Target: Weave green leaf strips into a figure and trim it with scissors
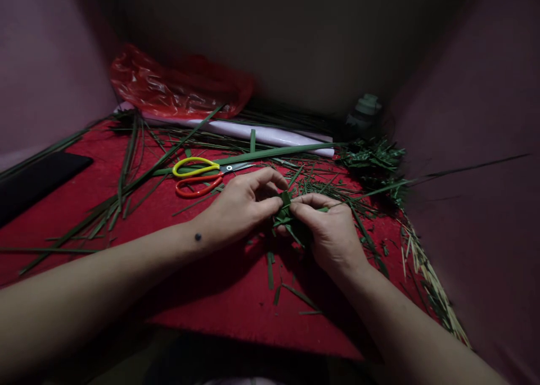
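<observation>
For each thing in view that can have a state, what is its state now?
Folded green leaf piece: held by left hand and right hand
Scissors with yellow and red handles: lying unheld, blade opening unclear
Thin red plastic bag: crumpled
Glossy pale sheet: rolled up
Pale-topped bottle: upright, top on
Black rectangular object: lying flat
Loose green leaf strips: scattered

The folded leaf piece [297,226] looks smooth; the crinkled plastic bag [181,90], glossy; the scissors' blades [239,166], metal; the counter [236,300], matt.
</observation>
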A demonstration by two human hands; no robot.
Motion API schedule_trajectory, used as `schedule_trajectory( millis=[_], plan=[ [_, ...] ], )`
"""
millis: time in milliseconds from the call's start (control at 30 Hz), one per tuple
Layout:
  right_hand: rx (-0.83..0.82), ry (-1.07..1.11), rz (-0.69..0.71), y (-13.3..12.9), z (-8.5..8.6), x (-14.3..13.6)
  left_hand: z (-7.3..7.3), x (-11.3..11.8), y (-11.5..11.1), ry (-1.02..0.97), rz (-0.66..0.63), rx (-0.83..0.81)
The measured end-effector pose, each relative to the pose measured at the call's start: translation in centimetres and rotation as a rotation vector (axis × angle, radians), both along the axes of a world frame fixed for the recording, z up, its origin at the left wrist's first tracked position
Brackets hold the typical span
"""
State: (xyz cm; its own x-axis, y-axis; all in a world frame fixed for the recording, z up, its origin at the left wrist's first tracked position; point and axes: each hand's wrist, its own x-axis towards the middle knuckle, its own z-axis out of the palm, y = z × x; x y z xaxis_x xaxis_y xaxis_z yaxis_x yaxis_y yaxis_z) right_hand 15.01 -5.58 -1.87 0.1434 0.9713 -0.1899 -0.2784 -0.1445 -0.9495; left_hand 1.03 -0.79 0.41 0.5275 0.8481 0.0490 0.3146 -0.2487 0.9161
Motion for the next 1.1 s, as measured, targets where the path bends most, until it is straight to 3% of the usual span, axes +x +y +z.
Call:
schedule_trajectory(
  millis=[233, 533, 933, 1000, 1100],
  plan=[
    [-0.019, 0.007, 0.011, 0.0, -0.1, 0.0, 0.1, -0.4, 0.2, 0.136, 0.004, 0.346],
    [-0.032, 0.041, 0.037, -0.1, 0.1, -0.1, 0.1, -0.2, 0.7, 0.091, 0.0, 0.461],
    [-0.036, -0.032, 0.093, -0.2, -0.1, -0.1, -0.9, 0.1, 0.4, 0.068, 0.016, 0.363],
    [-0.005, -0.045, 0.057, -0.1, -0.3, 0.1, -0.6, -0.1, 0.5, 0.036, 0.038, 0.289],
    [0.034, -0.034, -0.013, 0.2, -0.4, 0.4, 0.1, -0.4, 0.9, 0.052, -0.029, -0.005]
  ],
)
